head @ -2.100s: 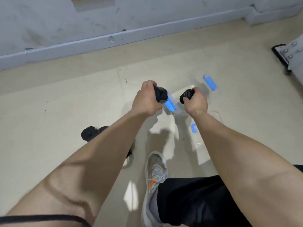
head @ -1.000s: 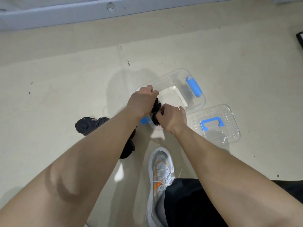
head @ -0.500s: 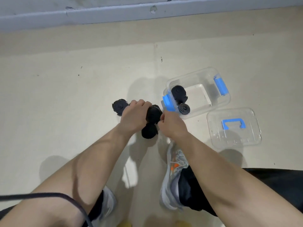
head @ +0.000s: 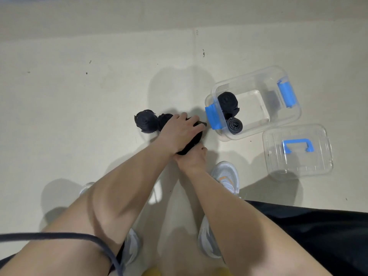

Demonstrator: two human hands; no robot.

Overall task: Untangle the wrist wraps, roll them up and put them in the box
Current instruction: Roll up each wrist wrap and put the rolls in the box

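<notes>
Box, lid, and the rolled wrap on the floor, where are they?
box [head: 253, 108]: head view, bare clear bottom.
lid [head: 298, 163]: head view, clear top below handle.
rolled wrap on the floor [head: 144, 122]: head view, coiled end.

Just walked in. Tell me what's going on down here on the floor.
A person crouches over the floor, working on a clump of black wrist wraps. The left hand grips them from above and the right hand holds their near end. Another rolled wrap lies just left of the hands. Two rolled wraps already sit at one end of the clear box, whose lid lies on the floor beside it.
</notes>
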